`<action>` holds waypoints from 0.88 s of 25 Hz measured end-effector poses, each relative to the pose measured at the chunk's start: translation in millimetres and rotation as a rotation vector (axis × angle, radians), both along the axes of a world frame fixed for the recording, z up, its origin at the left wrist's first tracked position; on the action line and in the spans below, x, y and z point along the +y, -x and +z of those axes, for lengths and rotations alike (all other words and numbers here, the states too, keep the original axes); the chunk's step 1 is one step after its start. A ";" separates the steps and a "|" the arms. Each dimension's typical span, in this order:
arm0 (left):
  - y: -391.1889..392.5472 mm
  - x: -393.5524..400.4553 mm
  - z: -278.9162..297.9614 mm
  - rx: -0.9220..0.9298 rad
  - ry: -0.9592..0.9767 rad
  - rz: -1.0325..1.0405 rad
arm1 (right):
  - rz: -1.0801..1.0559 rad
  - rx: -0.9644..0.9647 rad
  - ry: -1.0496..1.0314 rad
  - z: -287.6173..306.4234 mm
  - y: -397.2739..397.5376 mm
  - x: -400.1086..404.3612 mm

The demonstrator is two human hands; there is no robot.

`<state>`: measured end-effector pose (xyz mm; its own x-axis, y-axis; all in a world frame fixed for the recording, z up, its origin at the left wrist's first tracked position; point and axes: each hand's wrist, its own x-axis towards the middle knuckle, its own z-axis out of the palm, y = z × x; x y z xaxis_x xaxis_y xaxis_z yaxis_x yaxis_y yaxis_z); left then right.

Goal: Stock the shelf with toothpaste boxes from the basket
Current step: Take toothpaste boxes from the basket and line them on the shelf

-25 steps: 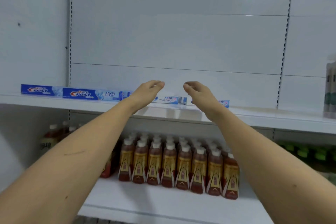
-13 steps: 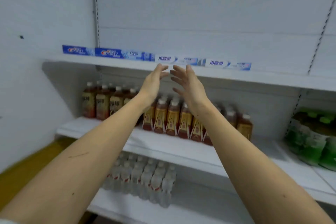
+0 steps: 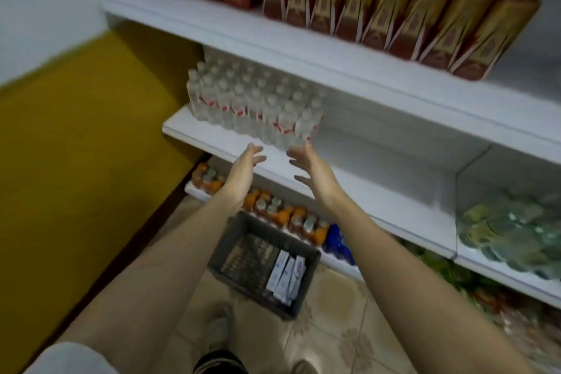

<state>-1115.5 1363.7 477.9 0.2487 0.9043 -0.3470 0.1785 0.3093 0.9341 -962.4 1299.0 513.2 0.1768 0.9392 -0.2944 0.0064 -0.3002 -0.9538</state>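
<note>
The left hand [image 3: 244, 165] and right hand [image 3: 312, 171] hover empty with fingers spread wide before the white shelf [image 3: 349, 188], while at 6 o'clock below them the dark basket [image 3: 230, 237] on the tiled floor [image 3: 334, 328] holds about 3 toothpaste boxes [image 3: 287, 276] along its right side.

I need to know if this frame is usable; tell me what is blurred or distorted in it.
Head view: motion blur smears the brown bottles and green bottles on the right; the shelf edges bow from the wide lens; both hands and the toothpaste boxes in the basket stay recognisable, labels unreadable.
</note>
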 end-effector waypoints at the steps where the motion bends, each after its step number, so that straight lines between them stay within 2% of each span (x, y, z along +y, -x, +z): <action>1: 6.0 -1.6 -29.4 -0.010 0.068 0.006 | -0.004 -0.001 0.057 -26.6 1.4 -6.9; 4: 16.0 -3.0 -97.2 0.014 0.232 0.000 | -0.071 0.040 0.234 -96.1 5.5 -21.0; 11: 40.3 -13.2 -234.3 0.179 0.562 -0.182 | -0.333 0.172 0.603 -263.9 54.9 -36.6; 15: 52.4 -12.2 -331.2 0.296 0.608 -0.186 | -0.364 0.217 0.792 -350.3 90.3 -50.6; 18: 47.0 -13.5 -405.8 0.366 0.610 -0.292 | -0.366 0.181 0.838 -420.1 102.7 -60.1; 22: 27.3 -19.1 -521.5 0.434 0.578 -0.350 | -0.227 0.067 0.894 -545.7 84.6 -63.7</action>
<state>-1142.9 1344.5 -43.6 0.2202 0.4463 -0.8674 0.6651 0.5817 0.4682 -1047.0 1235.3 -32.6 0.2854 0.3024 -0.9095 -0.1896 -0.9124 -0.3629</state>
